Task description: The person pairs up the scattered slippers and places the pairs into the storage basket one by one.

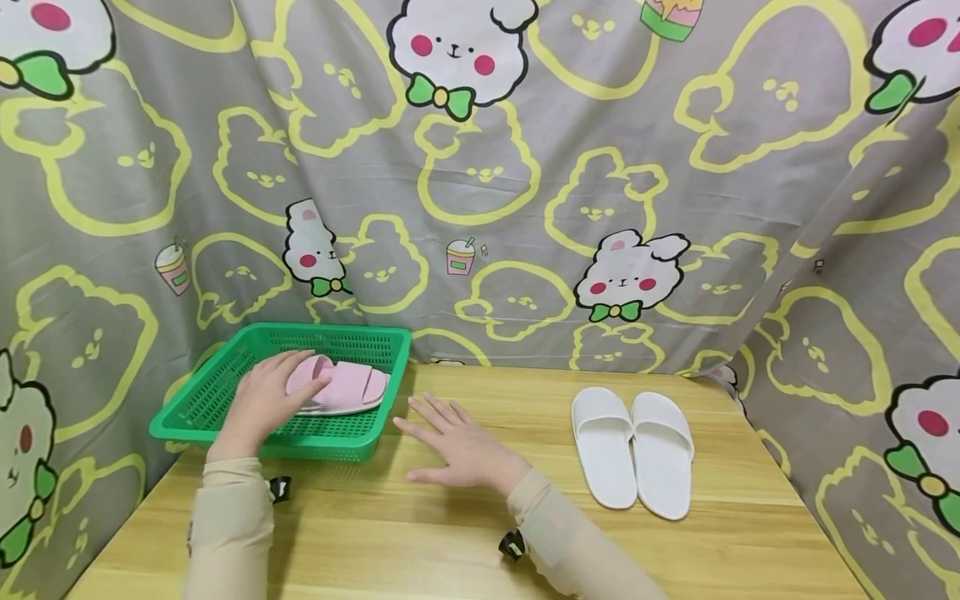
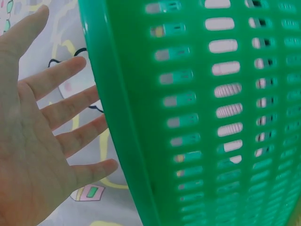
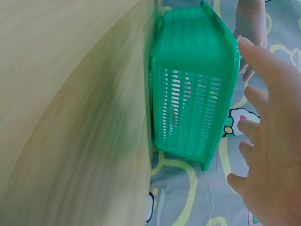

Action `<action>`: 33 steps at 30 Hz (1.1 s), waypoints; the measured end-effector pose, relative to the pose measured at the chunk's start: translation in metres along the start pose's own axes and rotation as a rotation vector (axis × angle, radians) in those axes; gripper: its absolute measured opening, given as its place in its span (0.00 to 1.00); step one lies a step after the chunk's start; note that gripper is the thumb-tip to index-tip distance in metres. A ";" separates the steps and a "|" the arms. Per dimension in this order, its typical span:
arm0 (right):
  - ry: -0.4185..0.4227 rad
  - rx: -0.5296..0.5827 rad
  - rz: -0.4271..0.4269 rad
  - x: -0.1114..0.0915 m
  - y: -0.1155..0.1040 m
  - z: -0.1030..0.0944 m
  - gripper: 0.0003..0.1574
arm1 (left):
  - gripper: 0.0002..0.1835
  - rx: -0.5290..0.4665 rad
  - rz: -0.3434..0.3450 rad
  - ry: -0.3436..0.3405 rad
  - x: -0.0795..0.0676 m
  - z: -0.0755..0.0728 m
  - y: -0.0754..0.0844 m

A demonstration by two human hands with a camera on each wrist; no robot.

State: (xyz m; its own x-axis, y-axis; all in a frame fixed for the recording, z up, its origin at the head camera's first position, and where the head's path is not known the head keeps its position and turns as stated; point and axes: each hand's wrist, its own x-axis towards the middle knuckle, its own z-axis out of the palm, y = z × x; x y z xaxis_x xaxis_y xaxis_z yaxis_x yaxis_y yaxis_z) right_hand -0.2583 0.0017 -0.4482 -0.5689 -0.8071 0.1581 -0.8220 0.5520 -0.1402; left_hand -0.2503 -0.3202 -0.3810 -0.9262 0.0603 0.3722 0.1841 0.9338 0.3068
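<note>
Pink slippers (image 1: 348,387) lie inside a green plastic basket (image 1: 392,379) at the left of the table. Over the basket's near rim reaches my left hand (image 1: 264,396), its fingers spread and holding nothing; in the head view it partly covers the slippers. The left wrist view has the same hand (image 2: 42,127) beside the rim, palm showing and fingers apart. My right hand (image 1: 461,446) hovers over the table just right of the basket, fingers spread, nothing in it. Through the slots of the basket wall, bits of the pink slippers (image 2: 229,89) show.
A pair of white slippers (image 1: 633,454) stands side by side on the right part of the wooden table (image 1: 420,550). Behind and at both sides hangs a grey patterned curtain (image 1: 495,142), close to the basket's back edge. Each wrist wears a black camera mount (image 1: 512,546).
</note>
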 end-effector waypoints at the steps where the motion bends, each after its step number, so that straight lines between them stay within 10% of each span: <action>1: 0.003 0.003 0.002 -0.002 0.001 -0.001 0.49 | 0.38 -0.002 0.000 -0.003 0.000 0.000 0.001; 33: 0.070 0.018 0.127 -0.064 0.039 -0.019 0.48 | 0.38 -0.074 0.091 -0.002 0.012 0.022 0.057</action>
State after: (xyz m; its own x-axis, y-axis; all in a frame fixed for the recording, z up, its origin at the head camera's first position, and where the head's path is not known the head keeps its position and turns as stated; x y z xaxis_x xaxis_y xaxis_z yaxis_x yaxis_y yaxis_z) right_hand -0.2550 0.0788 -0.4449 -0.6691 -0.7141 0.2059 -0.7432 0.6441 -0.1812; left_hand -0.2580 -0.2587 -0.3782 -0.9054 0.1442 0.3994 0.2909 0.8959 0.3359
